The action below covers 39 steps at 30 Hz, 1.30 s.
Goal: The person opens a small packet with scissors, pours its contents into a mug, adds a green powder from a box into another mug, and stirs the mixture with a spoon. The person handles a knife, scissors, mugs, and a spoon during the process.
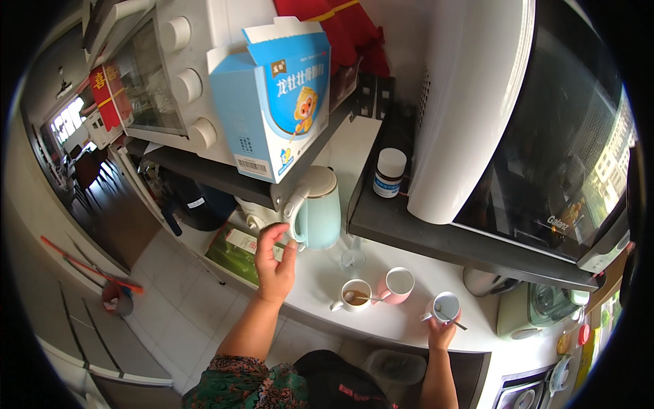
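My left hand is raised at the counter's front edge, fingers curled apart, just in front of the handle of a pale green electric kettle; nothing shows in it, and whether it touches the handle is unclear. My right hand holds a white mug with a spoon in it. Left of that stand a pink mug and another white mug with brown liquid and a metal spoon. A clear glass stands behind them, right of the kettle.
A blue carton sits on a dark shelf beside a toaster oven. At right, a raised black shelf bears a microwave and a white-capped bottle. A green box lies left of the kettle; a pale green appliance stands far right.
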Tool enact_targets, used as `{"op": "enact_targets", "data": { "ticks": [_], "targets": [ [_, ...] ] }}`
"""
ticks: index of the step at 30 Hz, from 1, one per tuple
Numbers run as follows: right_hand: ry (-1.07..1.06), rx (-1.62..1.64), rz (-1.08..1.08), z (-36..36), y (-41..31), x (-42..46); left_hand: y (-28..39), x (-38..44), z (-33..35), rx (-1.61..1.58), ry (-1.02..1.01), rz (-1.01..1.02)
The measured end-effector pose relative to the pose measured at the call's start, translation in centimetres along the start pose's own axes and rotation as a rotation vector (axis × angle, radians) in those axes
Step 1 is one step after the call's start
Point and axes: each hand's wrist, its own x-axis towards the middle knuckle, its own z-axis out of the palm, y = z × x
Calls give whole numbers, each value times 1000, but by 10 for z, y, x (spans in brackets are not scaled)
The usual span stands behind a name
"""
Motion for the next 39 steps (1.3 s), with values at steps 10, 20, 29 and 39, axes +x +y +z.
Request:
{"op": "enact_targets", "data": {
  "ticks": [10, 20, 29, 39],
  "targets": [
    [-28, 82, 45, 1, 6, -3, 54, 20, -4, 39, -94, 263],
    [-25, 106, -65, -3, 30, -11, 63, 18, -30, 111, -8, 280],
    [44, 105, 33, -20, 31, -41, 77, 52, -65, 38, 167, 281],
    [-13, 88, 7, -19, 35, -46, -185, -89, -106, 649, 704, -833]
  ]
}}
